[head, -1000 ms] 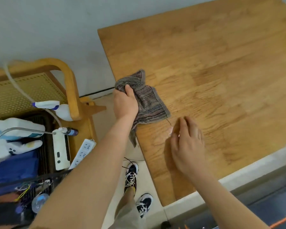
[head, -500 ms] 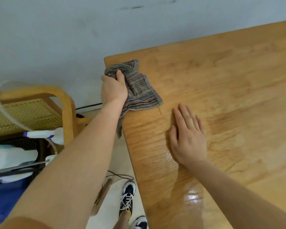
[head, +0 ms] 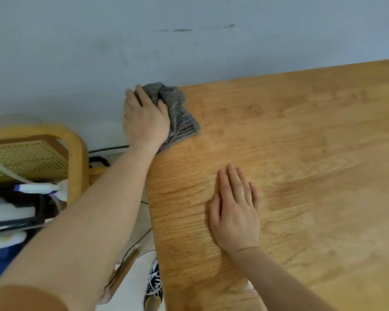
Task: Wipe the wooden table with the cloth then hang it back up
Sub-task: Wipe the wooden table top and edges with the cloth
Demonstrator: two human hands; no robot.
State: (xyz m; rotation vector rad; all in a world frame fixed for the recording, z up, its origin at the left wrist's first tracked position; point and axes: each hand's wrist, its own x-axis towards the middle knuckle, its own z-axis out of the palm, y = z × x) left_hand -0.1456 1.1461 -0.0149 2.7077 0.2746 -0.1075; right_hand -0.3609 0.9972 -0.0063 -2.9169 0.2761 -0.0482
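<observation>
The wooden table (head: pixel 301 153) fills the right side of the view, its far left corner against the grey wall. A bunched grey striped cloth (head: pixel 177 111) lies on that corner, partly over the left edge. My left hand (head: pixel 146 118) presses down on the cloth and grips it, covering its left part. My right hand (head: pixel 235 207) lies flat on the tabletop nearer to me, fingers extended and close together, holding nothing.
A wooden rack (head: pixel 54 153) with a perforated yellow shelf stands left of the table, with a spray bottle (head: pixel 43 189) and stacked items in it. Black cables (head: pixel 130 250) run along the floor beside the table edge. My shoe (head: pixel 153 286) shows below.
My left hand has pushed the cloth away from me along the left edge to the far corner by the wall. My right hand stayed flat on the table.
</observation>
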